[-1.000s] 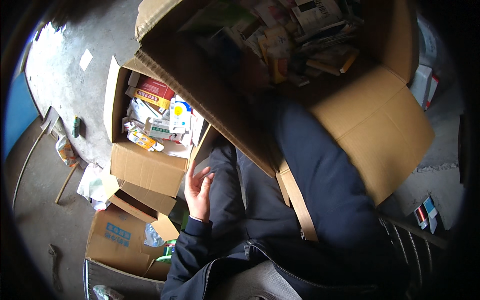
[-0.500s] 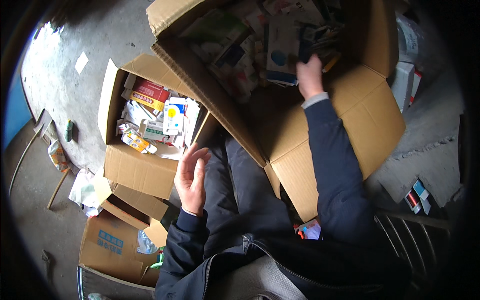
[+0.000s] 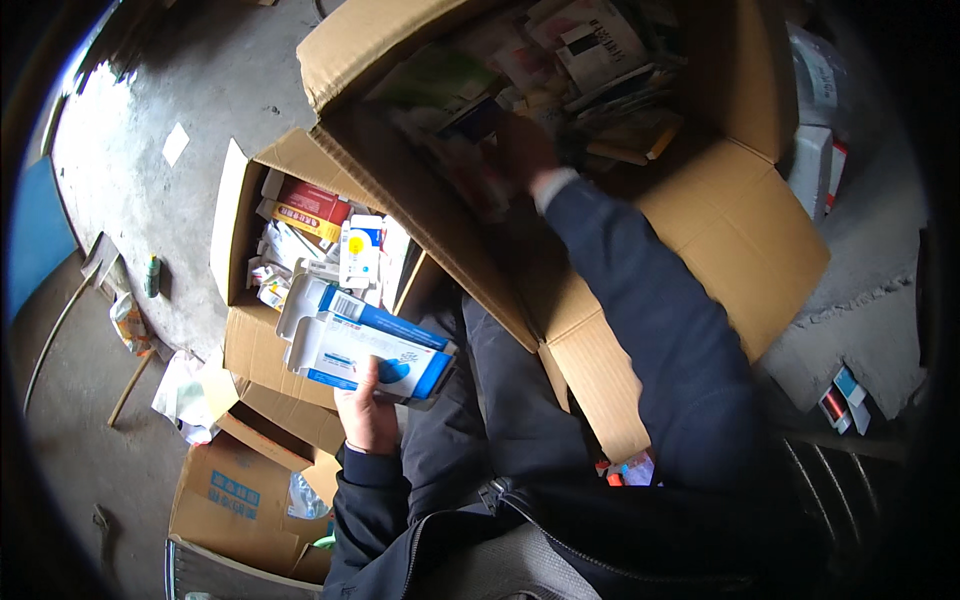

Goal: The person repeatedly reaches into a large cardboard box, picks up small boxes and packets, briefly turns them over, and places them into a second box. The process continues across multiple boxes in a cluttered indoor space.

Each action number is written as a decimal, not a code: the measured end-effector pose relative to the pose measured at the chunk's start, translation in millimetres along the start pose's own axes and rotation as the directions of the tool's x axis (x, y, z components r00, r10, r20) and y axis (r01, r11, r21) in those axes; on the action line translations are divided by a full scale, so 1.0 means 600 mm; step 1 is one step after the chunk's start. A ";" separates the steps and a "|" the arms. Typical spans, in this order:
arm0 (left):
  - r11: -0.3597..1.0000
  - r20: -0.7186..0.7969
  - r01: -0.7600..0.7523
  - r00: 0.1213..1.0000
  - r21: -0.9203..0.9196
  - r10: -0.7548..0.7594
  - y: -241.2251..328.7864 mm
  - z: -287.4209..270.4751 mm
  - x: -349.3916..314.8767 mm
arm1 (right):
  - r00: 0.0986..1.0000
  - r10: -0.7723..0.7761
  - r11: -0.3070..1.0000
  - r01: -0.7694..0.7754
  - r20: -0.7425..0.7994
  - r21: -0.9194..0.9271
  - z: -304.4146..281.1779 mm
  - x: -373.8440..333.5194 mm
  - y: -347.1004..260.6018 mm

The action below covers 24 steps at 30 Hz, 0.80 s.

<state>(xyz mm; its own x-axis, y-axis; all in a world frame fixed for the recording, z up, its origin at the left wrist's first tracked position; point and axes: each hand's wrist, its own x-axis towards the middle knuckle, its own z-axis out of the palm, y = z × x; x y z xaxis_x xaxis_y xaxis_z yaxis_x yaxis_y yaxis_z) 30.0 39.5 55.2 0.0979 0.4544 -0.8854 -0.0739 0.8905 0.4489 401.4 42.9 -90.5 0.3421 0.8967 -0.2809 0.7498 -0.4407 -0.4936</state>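
My left hand [image 3: 368, 418] grips flattened-looking blue-and-white cardboard packs [image 3: 350, 348], two of them or one with its panels spread, with the end flaps hanging loose. The thumb lies across the front panel. Deep in the large carton [image 3: 650, 240], my right hand [image 3: 525, 152] is among small paper boxes [image 3: 600, 50]; shadow and motion blur hide its fingers. The large carton leans open over my legs. Behind the left hand's packs stands a smaller carton [image 3: 270, 345] full of empty-looking small boxes, among them a red-and-yellow one [image 3: 310, 208].
On the left lie another brown carton [image 3: 225, 500], a white plastic bag [image 3: 183, 400], a small green bottle [image 3: 152, 277] and a stick [image 3: 130, 390]. To the right are a clear plastic bag [image 3: 815, 85], a white box [image 3: 812, 165] and a metal rack [image 3: 825, 490].
The blue-and-white packs have come out of the large carton into my left hand, which was holding nothing. My right hand has shifted left inside the carton.
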 end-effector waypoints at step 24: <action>0.995 -0.050 0.078 0.996 0.061 -0.075 -0.051 -0.036 0.024 | 0.962 -0.258 0.966 0.257 -0.093 -0.016 0.299 -0.037 0.120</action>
<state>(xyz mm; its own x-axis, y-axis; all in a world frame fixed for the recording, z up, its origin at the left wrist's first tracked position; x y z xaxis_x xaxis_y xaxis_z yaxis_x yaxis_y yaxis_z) 12.2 18.2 26.3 0.0534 0.3845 -0.9216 -0.0051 0.9230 0.3847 346.2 -16.0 -267.2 0.1886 0.9798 -0.0662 0.8214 -0.1943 -0.5362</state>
